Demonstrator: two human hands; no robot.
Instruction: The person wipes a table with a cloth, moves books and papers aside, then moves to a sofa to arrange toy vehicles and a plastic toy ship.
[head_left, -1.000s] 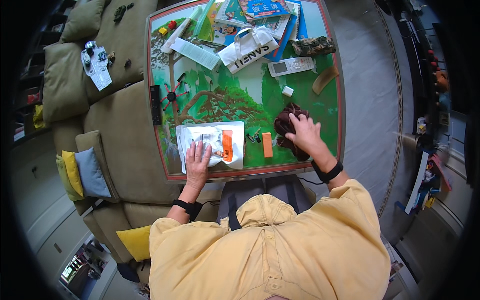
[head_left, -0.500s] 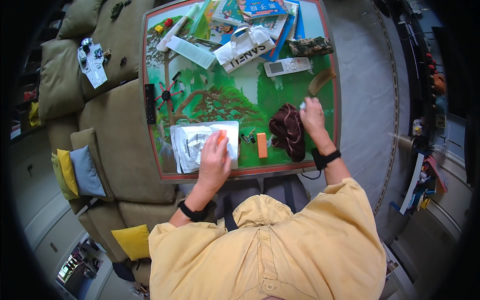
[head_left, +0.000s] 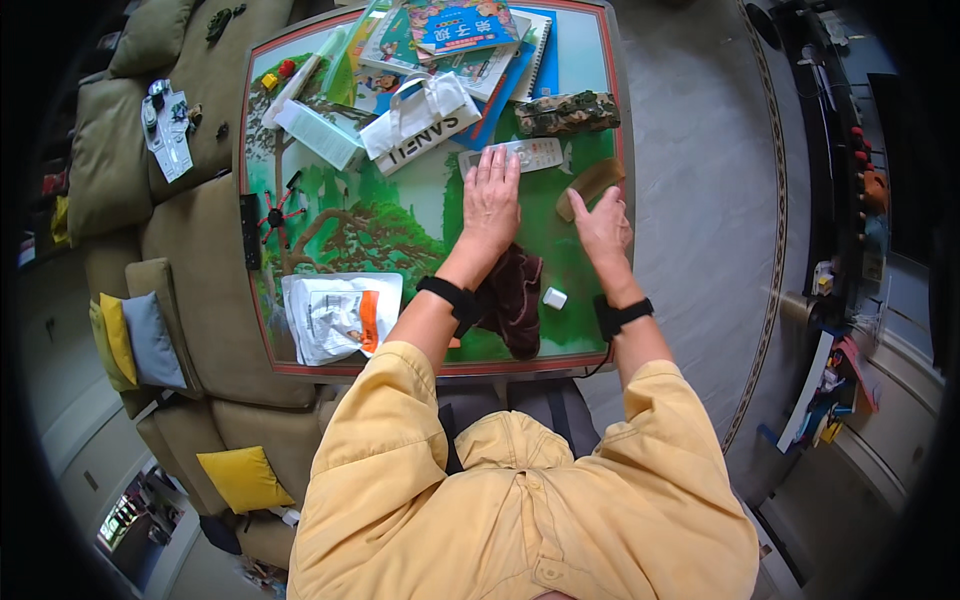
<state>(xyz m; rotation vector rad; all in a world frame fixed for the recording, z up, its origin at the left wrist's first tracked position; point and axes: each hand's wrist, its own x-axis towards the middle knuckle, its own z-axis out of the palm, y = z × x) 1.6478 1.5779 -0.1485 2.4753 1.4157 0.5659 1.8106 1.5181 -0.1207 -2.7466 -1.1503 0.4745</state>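
My left hand (head_left: 491, 205) lies flat, fingers stretched out, its fingertips over the near edge and screen end of a white remote control (head_left: 538, 153). My right hand (head_left: 604, 230) is at a tan, curved, comb-like piece (head_left: 597, 178); thumb and fingers are apart at its near side, and no firm grip shows. A dark brown cloth pouch (head_left: 518, 305) sits below my left wrist. Beside it rests a small white block (head_left: 555, 298). Mostly hidden by my left forearm, an orange box (head_left: 455, 343) shows only a sliver.
A silver-white packet (head_left: 325, 310) with an orange strip lies near left. Behind are a white tote bag (head_left: 425, 120), stacked books (head_left: 462, 28), a camouflage case (head_left: 568, 113) and a pale box (head_left: 318, 135). A small red-armed drone (head_left: 275, 217) stands by the table's left edge.
My left hand has left the packet and moved right and forward to the remote control. My right hand has let go of the small white block and moved forward to the tan piece. The view has shifted.
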